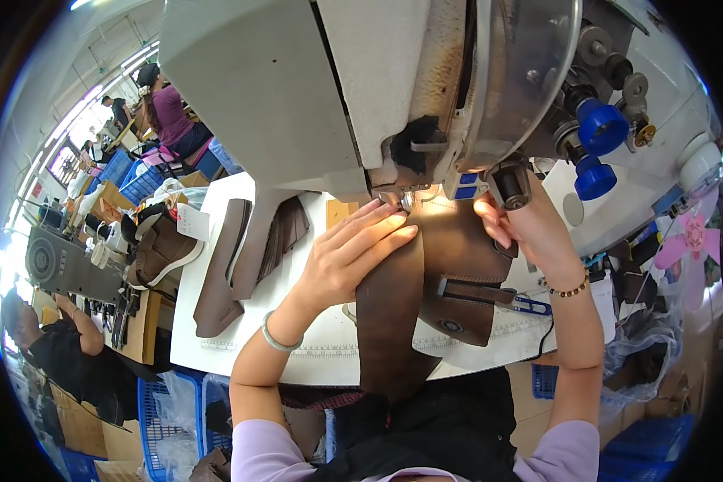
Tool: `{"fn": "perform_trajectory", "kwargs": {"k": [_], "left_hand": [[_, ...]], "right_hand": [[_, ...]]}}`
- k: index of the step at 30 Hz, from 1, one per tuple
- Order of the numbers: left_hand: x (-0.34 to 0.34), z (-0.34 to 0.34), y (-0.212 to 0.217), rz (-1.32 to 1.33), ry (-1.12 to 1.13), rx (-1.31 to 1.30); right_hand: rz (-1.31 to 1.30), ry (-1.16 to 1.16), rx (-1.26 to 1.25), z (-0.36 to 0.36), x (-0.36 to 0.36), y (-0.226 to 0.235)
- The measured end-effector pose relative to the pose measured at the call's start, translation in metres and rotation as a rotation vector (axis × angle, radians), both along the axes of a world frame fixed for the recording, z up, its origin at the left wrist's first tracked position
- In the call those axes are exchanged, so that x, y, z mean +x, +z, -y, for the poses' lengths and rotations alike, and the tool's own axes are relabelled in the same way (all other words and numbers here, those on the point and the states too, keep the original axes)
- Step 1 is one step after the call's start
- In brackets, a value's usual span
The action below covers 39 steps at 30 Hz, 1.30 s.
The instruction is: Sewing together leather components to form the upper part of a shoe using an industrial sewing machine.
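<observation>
Under the head of a sewing machine [257,88], two brown leather shoe pieces lie together near the lit needle area. The long plain leather piece [390,317] hangs over the table's front edge. Beside it, the other leather piece [467,269] bears stitch lines, a dark strap and a round emblem. My left hand [353,253] rests flat on the plain piece, fingers stretched towards the presser foot [407,201]. To the right of the needle, my right hand [510,218] has its fingers curled at the stitched piece's edge; its thumb is partly hidden.
Several cut leather pieces [225,273] lie on the white table [321,365] at left. Beyond them stand a brown shoe [165,245] and a grey fan-like box [52,257]. Blue baskets [149,418] sit below. Blue knobs [602,128] jut from the machine. Other people work at left.
</observation>
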<state>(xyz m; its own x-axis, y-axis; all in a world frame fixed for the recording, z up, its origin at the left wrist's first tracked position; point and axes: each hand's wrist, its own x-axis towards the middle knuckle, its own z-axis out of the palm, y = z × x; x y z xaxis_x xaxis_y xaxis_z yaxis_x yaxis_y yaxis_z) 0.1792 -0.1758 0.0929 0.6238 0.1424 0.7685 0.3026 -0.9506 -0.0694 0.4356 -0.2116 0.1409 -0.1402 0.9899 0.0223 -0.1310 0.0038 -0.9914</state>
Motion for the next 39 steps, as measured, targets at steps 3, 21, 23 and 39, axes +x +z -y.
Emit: {"fn": "perform_trajectory", "kwargs": {"k": [3,21,23,39], "left_hand": [[-0.002,0.001,-0.001,0.003,0.004,0.008],[0.009,-0.003,-0.009,0.174,-0.005,-0.020],[0.006,-0.003,-0.008,0.120,0.010,0.001],[-0.004,0.007,-0.001,-0.016,0.015,-0.010]], "right_hand": [[0.467,-0.241,0.297,0.014,0.005,-0.005],[-0.511,-0.018,-0.134,0.039,0.004,-0.077],[-0.504,-0.006,-0.122,0.036,0.004,-0.077],[-0.401,-0.111,-0.032,0.043,-0.011,-0.075]]}}
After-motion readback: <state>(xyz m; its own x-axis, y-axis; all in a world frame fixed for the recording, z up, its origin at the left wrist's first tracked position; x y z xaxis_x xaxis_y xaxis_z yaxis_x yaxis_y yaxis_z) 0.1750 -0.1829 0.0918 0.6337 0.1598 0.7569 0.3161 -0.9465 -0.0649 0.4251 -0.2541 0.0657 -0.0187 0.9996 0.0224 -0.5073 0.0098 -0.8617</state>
